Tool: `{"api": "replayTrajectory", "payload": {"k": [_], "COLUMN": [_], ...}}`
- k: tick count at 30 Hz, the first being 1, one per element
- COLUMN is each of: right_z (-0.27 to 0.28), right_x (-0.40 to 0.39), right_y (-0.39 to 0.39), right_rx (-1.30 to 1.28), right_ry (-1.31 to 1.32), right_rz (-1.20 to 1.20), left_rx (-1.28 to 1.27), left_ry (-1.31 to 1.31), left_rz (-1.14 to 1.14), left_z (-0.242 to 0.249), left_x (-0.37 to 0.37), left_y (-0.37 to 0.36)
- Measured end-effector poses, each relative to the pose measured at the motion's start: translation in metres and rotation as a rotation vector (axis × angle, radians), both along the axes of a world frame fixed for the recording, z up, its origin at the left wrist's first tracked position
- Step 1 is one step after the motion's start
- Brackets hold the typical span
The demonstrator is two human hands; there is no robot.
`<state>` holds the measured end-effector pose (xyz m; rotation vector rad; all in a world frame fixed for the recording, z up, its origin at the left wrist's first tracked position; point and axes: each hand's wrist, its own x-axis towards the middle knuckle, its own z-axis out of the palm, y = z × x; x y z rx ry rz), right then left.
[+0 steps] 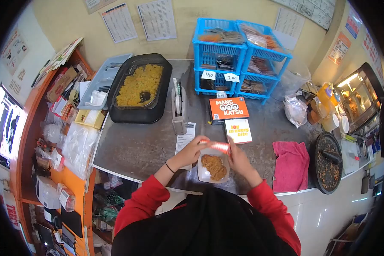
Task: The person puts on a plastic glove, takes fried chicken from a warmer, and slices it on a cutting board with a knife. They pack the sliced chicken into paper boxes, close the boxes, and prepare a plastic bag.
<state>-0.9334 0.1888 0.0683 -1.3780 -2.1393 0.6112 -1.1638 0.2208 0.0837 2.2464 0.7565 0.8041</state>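
Observation:
Both my hands are over the front edge of the metal table. My left hand (193, 152) has its fingers closed on one end of a small red and white packet (217, 146). At the packet's other end my right hand (238, 158) pinches it between thumb and fingers. Just below the packet sits an open white box (204, 173) holding a brown fried piece of food (214, 167). Behind my right hand stand a white and yellow box (238, 130) and an orange box (228, 108). A printed paper slip (185, 138) lies beside my left hand.
A black tray (115, 112) of yellow food stands at the back left, with a grey dispenser (179, 123) beside it. Blue basket racks (243, 57) stand at the back. To the right lie a pink cloth (291, 166) and a black stone mortar (328, 170).

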Motion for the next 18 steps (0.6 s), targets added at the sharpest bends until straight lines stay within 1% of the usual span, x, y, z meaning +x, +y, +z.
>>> {"api": "replayTrajectory", "payload": {"k": [3, 5, 6, 7, 8, 9, 10, 11, 12, 13, 15, 17, 18], "right_z": [-0.009, -0.014, -0.017, -0.022, -0.027, -0.035, -0.051, -0.048, -0.044, -0.041, -0.071, -0.100, -0.117], "right_x": [0.027, 0.030, 0.030, 0.029, 0.028, 0.028, 0.034, 0.034, 0.035, 0.035, 0.027, 0.015, 0.012], "right_y": [-0.013, -0.026, -0.032, -0.038, -0.043, -0.047, -0.051, -0.057, -0.065, -0.072, -0.081, -0.084, -0.084], "right_rx": [0.146, 0.288, 0.357, 0.337, 0.317, 0.298, 0.180, 0.148, 0.116, 0.082, 0.005, -0.051, 0.018], "right_ry": [-0.190, -0.260, -0.291, -0.266, -0.241, -0.217, -0.065, -0.114, -0.164, -0.215, -0.169, -0.139, -0.168], "right_rz": [0.297, 0.429, 0.493, 0.474, 0.455, 0.438, 0.346, 0.269, 0.192, 0.116, 0.048, 0.003, -0.019], "left_rx": [-0.286, -0.173, 0.020, 0.212, 0.404, 0.369, 0.335, 0.300, 0.148, 0.148, 0.146, 0.060, 0.018], "left_ry": [-0.045, 0.137, 0.136, 0.135, 0.135, 0.153, 0.171, 0.190, 0.171, 0.156, 0.121, -0.032, -0.108], "left_rz": [0.033, -0.070, -0.074, -0.076, -0.079, -0.025, 0.029, 0.083, 0.087, 0.100, 0.123, 0.103, 0.094], "left_z": [-0.035, -0.040, -0.062, -0.097, -0.120, -0.126, -0.131, -0.124, -0.116, -0.105, -0.093, -0.104, -0.108], "left_x": [-0.008, -0.017, -0.020, -0.023, -0.025, -0.024, -0.021, -0.016, -0.011, -0.006, 0.006, 0.019, 0.025], "left_y": [-0.031, -0.056, -0.064, -0.069, -0.074, -0.083, -0.089, -0.090, -0.096, -0.097, -0.094, -0.092, -0.091]}}
